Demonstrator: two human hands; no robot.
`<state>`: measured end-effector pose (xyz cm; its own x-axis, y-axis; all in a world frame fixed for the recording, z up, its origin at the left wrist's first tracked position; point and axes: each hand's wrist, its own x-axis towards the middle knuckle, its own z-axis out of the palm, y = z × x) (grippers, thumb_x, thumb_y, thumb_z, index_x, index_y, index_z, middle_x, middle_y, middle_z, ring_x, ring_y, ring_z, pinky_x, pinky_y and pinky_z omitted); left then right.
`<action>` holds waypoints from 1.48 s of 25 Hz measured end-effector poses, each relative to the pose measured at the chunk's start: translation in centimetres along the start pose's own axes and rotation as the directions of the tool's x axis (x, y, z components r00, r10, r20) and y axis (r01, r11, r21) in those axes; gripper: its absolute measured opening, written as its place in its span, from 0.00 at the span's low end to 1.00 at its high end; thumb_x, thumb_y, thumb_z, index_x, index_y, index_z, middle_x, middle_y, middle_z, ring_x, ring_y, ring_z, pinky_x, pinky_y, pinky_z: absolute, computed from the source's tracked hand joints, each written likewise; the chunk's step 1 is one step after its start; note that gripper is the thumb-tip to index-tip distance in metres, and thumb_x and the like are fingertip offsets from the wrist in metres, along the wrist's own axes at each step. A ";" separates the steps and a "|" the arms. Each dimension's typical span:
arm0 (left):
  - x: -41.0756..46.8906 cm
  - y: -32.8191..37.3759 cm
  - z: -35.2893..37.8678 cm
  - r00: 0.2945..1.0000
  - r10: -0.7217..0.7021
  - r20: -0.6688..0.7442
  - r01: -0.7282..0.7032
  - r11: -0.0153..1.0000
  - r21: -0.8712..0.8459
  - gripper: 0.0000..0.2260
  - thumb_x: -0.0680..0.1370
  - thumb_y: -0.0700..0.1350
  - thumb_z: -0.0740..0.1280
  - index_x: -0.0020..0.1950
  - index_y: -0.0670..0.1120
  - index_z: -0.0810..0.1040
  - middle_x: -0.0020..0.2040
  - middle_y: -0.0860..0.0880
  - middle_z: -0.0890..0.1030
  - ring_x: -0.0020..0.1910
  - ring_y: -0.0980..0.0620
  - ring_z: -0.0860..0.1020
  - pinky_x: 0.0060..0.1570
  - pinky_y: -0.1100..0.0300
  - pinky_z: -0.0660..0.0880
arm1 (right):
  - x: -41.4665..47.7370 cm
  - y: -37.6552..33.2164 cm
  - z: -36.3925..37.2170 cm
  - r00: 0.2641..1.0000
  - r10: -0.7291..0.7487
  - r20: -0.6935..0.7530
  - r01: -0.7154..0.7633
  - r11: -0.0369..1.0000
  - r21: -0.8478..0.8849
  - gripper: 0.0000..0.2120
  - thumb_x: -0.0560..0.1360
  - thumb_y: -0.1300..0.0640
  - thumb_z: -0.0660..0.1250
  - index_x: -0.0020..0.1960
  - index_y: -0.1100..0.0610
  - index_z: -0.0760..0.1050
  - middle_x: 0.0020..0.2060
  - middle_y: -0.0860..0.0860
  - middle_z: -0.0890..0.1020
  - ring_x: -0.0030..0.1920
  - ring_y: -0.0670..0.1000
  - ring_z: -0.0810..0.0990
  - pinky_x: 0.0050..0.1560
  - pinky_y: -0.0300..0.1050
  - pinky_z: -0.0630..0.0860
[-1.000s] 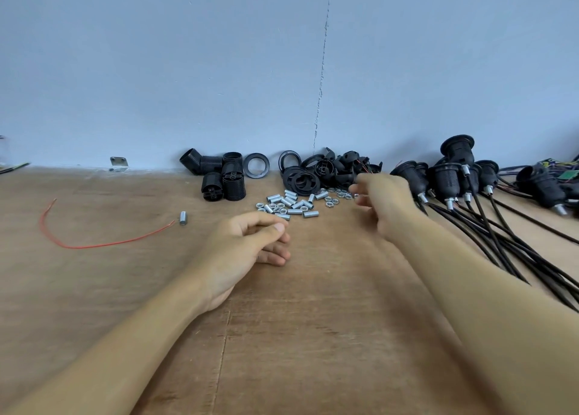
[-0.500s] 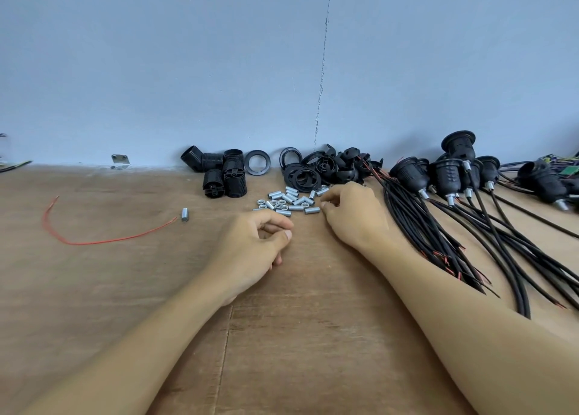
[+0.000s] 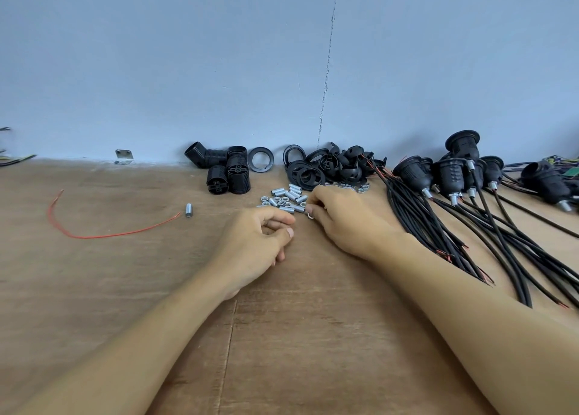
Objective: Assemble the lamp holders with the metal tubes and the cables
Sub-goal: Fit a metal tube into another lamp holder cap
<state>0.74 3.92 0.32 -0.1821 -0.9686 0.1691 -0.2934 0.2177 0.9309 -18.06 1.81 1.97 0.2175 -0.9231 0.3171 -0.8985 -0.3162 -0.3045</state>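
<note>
A pile of small silver metal tubes and nuts (image 3: 288, 200) lies at mid table. My right hand (image 3: 344, 223) rests at the pile's right edge, its fingertips pinching a small metal nut (image 3: 310, 216). My left hand (image 3: 260, 242) rests on the table just before the pile, fingers loosely curled and holding nothing. Black lamp holder bodies (image 3: 228, 175) stand behind the pile at the left, and black rings and caps (image 3: 329, 167) are heaped behind it. Loose black cables (image 3: 419, 223) lie to the right of my right hand.
Several assembled lamp holders with tubes and cables (image 3: 448, 176) lie at the back right by the wall. A red wire (image 3: 109, 234) and a single metal tube (image 3: 188, 210) lie at the left. A small metal bracket (image 3: 124, 157) sits against the wall.
My right hand has come leftward from the assembled holders to the tube pile and now pinches a nut. The cable bundle lies uncovered at the right. My left hand barely shifted.
</note>
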 end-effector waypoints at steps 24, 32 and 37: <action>-0.9 0.0 0.6 0.947 0.309 0.086 -0.307 0.795 0.523 0.02 0.78 0.46 0.72 0.47 0.53 0.81 0.44 0.59 0.77 0.46 0.58 0.76 0.47 0.59 0.73 | -3.1 -2.2 -1.3 0.933 0.341 -0.113 -0.271 0.874 0.404 0.05 0.83 0.57 0.62 0.52 0.53 0.77 0.34 0.46 0.80 0.36 0.40 0.76 0.36 0.30 0.67; -0.9 -0.4 0.5 0.944 0.312 0.108 -0.322 0.796 0.512 0.05 0.78 0.48 0.72 0.46 0.58 0.79 0.43 0.63 0.76 0.46 0.61 0.74 0.44 0.68 0.67 | -2.9 -2.0 -1.2 0.945 0.304 -0.121 -0.247 0.905 0.345 0.08 0.81 0.59 0.65 0.54 0.53 0.82 0.40 0.46 0.84 0.43 0.42 0.80 0.41 0.23 0.68; -0.9 -0.4 0.6 0.936 0.321 0.145 -0.348 0.783 0.515 0.02 0.79 0.48 0.71 0.49 0.56 0.79 0.43 0.63 0.76 0.48 0.60 0.73 0.48 0.59 0.70 | -3.1 -2.2 -1.3 0.969 0.239 -0.067 -0.216 0.945 0.247 0.08 0.81 0.59 0.65 0.54 0.52 0.82 0.42 0.47 0.85 0.42 0.42 0.78 0.41 0.22 0.66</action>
<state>0.46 4.75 -0.39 -0.4006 -0.8193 0.4102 -0.6493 0.5698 0.5038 -17.30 5.67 2.81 -0.0294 -0.9552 0.2944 -0.8015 -0.1535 -0.5780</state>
